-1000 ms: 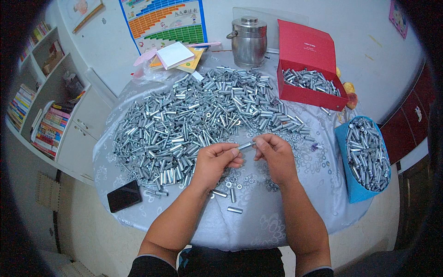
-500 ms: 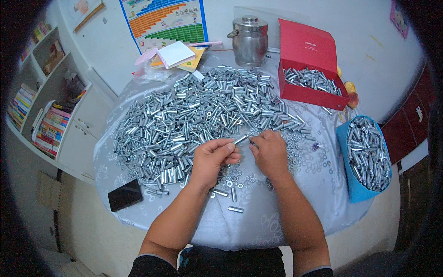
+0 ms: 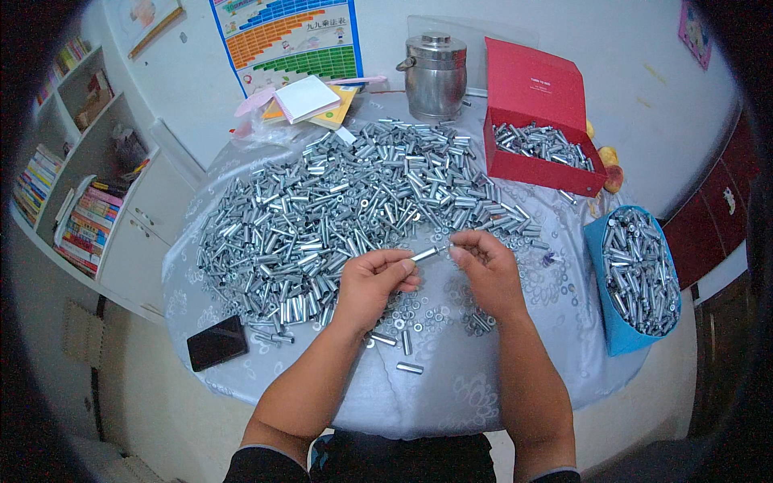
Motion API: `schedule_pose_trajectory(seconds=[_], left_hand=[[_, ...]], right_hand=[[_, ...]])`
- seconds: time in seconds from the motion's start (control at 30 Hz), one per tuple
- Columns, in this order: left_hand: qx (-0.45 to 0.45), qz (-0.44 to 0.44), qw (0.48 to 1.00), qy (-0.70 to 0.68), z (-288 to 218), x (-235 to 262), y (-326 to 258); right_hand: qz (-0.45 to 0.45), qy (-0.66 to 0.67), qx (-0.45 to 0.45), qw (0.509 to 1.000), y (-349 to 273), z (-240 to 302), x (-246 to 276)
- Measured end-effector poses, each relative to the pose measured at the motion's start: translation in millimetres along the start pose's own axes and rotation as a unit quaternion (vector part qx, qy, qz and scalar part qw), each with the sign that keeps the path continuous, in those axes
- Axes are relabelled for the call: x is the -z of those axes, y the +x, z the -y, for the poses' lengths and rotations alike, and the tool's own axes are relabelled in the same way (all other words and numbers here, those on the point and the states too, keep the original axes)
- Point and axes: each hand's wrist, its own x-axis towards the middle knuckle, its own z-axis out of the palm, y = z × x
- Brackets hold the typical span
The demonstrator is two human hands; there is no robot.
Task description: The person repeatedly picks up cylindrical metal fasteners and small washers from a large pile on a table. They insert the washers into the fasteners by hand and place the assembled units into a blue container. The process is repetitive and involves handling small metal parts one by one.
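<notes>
Between thumb and fingers, my left hand grips one end of a shiny metal sleeve, which lies slantwise in the air over the table. My right hand is pinched at the sleeve's other end, on a small metal piece whose kind I cannot make out. Beyond both hands spreads a large heap of metal sleeves and bolts. Loose washers lie on the cloth under and between my hands. A few single sleeves rest nearer to me.
To the right stands a blue bin full of assembled metal pieces. An open red box with more pieces sits at the back right, beside a steel pot. A black phone lies at the left edge; notebooks lie at the back.
My right hand has turned and opened out from a curled grasp, its thumb and fingers now at the sleeve's right end. My left hand has barely moved and still grips the sleeve.
</notes>
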Motion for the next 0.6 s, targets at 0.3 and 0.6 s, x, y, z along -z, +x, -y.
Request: schedule_pose_trajectory(seconds=[0.3, 0.6], left_hand=[[-0.002, 0.008, 1.000, 0.026, -2, 1, -1], [-0.021, 0.027, 0.998, 0.043, 0, 2, -3]], right_hand=[[0.036, -0.041, 0.006, 0.999, -7, 3, 1], [0.049, -0.139, -0.047, 0.988, -7, 9, 2]])
